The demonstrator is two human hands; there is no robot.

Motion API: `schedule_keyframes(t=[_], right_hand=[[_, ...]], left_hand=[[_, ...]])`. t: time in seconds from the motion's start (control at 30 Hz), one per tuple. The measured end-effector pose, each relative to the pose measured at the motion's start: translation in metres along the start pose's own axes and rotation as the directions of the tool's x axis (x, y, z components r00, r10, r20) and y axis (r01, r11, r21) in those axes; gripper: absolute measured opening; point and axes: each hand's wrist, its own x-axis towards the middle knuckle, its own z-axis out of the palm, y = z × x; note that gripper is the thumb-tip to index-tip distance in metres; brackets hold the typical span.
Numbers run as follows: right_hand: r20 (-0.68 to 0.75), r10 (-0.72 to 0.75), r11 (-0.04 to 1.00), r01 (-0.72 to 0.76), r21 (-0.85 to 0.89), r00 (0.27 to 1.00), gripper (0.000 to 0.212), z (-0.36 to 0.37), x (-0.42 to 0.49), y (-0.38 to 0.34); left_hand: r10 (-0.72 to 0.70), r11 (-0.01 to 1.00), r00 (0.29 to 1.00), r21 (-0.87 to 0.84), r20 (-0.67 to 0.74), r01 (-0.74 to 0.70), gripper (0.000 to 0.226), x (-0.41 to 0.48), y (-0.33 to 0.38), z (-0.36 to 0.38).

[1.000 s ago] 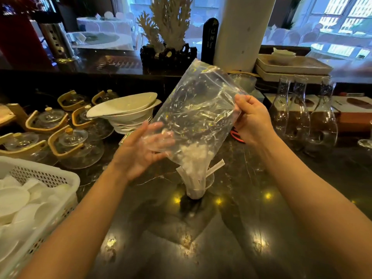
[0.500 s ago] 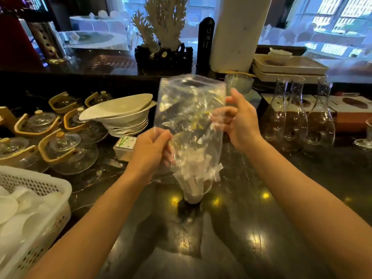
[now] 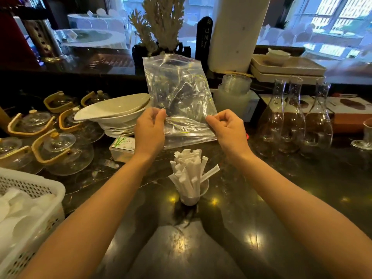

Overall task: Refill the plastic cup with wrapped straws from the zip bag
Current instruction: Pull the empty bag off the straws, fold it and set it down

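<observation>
A clear zip bag (image 3: 179, 91) hangs in the air above the counter, flat and with no straws visible in it, its red zip strip at the top. My left hand (image 3: 150, 130) pinches its lower left side and my right hand (image 3: 228, 130) pinches its lower right side. Below the bag stands a small plastic cup (image 3: 193, 195) on the dark counter, packed with white wrapped straws (image 3: 188, 172) that fan out above its rim.
Glass teapots with wooden handles (image 3: 58, 150) and stacked white bowls (image 3: 118, 115) sit to the left. A white basket (image 3: 30, 200) of dishes is at the near left. Glass carafes (image 3: 293, 119) stand to the right, a stack of plastic cups (image 3: 235, 91) behind.
The bag was tipped mouth-down over the cup with straws sliding out. Now it is lifted clear, turned zip-end up, and both hands hold its lower edge.
</observation>
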Motion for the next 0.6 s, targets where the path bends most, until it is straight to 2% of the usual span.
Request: schedule_keyframes(t=[0.17,0.3,0.37,0.5,0.6], right_hand=[[0.101,0.118,0.993,-0.118,-0.011,0.988,0.016,-0.010,0.010,0.009],[0.261,0.338,0.902,-0.391,0.184,0.904,0.031,-0.020,0.035,0.009],[0.303,0.405,0.844,-0.480,0.240,0.863,0.026,-0.025,0.051,0.012],[0.334,0.443,0.810,-0.531,0.249,0.832,0.033,-0.032,0.080,0.025],[0.419,0.502,0.750,-0.622,0.225,0.757,0.037,-0.039,0.101,0.034]], left_hand=[[-0.076,0.991,0.980,-0.098,0.185,0.096,0.030,0.009,-0.002,0.011],[-0.114,0.968,0.937,-0.174,0.329,0.179,0.036,0.023,-0.006,0.021],[-0.080,0.978,0.926,-0.152,0.369,0.145,0.035,0.031,-0.007,0.027],[-0.038,0.990,0.891,-0.104,0.452,0.095,0.028,0.056,-0.010,0.040],[-0.019,0.998,0.841,-0.044,0.541,0.051,0.021,0.076,-0.012,0.048]])
